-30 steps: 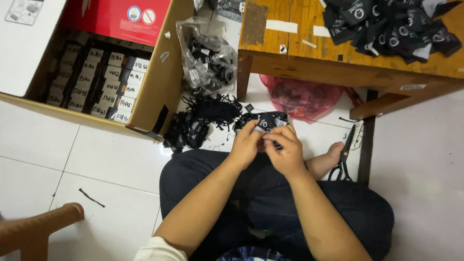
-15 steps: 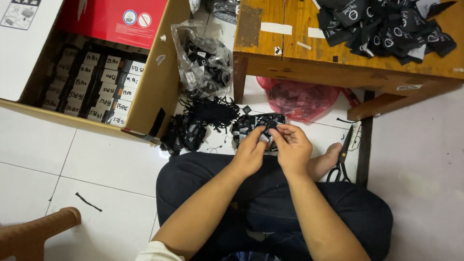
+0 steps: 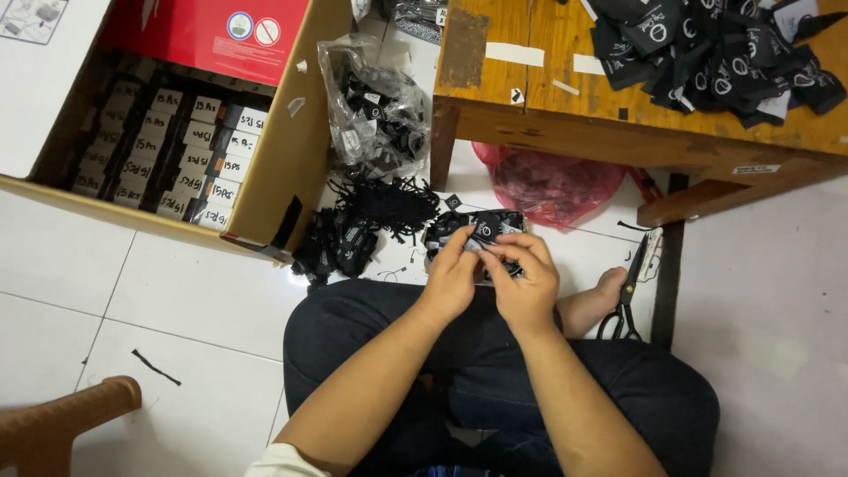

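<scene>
I sit cross-legged on a white tiled floor. My left hand (image 3: 452, 281) and my right hand (image 3: 523, 284) meet over my knees and pinch a small bundle of black fabric tags (image 3: 477, 231) with white marks. The fingertips of both hands touch the bundle from its near side. More loose black tags and strings (image 3: 367, 225) lie on the floor just left of the bundle.
An open cardboard box (image 3: 283, 168) with rows of small labelled packs stands at left. A clear bag of tags (image 3: 375, 115) leans beside it. A low wooden table (image 3: 565, 115) holds a heap of black tags (image 3: 715, 53). A red plastic bag (image 3: 552, 181) and scissors (image 3: 625, 296) lie underneath.
Both hands stay on the bundle; the fingers have shifted slightly while working it. The view has drifted a little.
</scene>
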